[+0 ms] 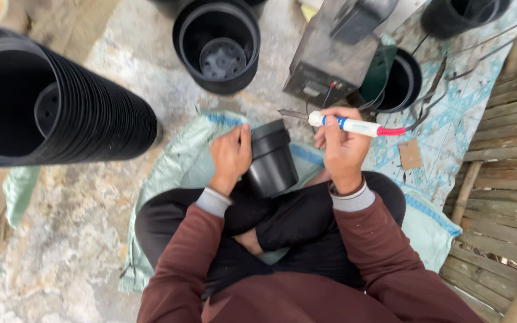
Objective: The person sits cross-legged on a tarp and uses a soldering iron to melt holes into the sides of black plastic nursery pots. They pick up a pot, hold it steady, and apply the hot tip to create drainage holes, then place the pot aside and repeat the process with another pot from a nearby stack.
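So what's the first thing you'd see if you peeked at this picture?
Probably the long stack of black pots lying on its side at the far left. Next, in the middle, the left hand steadies a small black pot while the right hand grips a white soldering tool above it.

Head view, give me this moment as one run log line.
left hand: grips black pot on lap | right hand: holds soldering iron, tip beside pot rim | nearby: pot stack, grey box
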Tool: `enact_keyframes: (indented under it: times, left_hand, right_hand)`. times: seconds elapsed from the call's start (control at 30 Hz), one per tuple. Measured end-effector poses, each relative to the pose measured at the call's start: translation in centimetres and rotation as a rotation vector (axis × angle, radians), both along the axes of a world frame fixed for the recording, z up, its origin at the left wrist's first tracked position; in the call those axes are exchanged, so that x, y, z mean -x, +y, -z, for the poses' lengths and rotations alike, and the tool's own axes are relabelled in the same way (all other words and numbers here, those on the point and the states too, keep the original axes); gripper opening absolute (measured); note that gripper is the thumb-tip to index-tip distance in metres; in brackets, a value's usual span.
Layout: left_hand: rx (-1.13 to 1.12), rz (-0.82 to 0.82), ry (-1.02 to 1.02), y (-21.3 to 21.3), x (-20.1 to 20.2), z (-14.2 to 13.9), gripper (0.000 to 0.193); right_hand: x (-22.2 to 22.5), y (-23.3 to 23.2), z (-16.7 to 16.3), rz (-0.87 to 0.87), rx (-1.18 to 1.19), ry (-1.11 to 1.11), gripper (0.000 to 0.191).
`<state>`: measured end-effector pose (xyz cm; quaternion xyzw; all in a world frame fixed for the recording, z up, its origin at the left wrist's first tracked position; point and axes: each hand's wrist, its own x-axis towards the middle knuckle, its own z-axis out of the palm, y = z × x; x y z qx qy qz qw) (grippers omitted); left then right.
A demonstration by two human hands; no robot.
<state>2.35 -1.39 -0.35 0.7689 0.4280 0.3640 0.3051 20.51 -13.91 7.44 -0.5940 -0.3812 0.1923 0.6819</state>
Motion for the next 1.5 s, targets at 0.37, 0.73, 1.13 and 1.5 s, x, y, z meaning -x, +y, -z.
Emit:
enact_keyframes:
  times: [0.37,0.73,1.13,1.5]
  left_hand:
    - [0.254,0.019,0.165,0.2,-1.5,1.4,0.043]
    - [0.200,-0.006,0.087,0.2,-1.7,0.6,0.041]
    - [0.185,-0.005,0.025,-0.4,-1.9,0.5,0.039]
    - [0.179,-0.004,0.011,-0.3,-1.9,0.6,0.039]
  right_hand:
    - [1.3,-1.1,-0.6,-0.066,0.178,-0.316,0.006]
    - [1.9,-1.7,-0.9,-0.060,0.231,-0.456,0.006]
    - [2.2,-1.4,-0.2,-0.117,0.212,-0.449,0.004]
    - [2.3,-1.1,0.3,-0.091,0.285,-0.431,0.006]
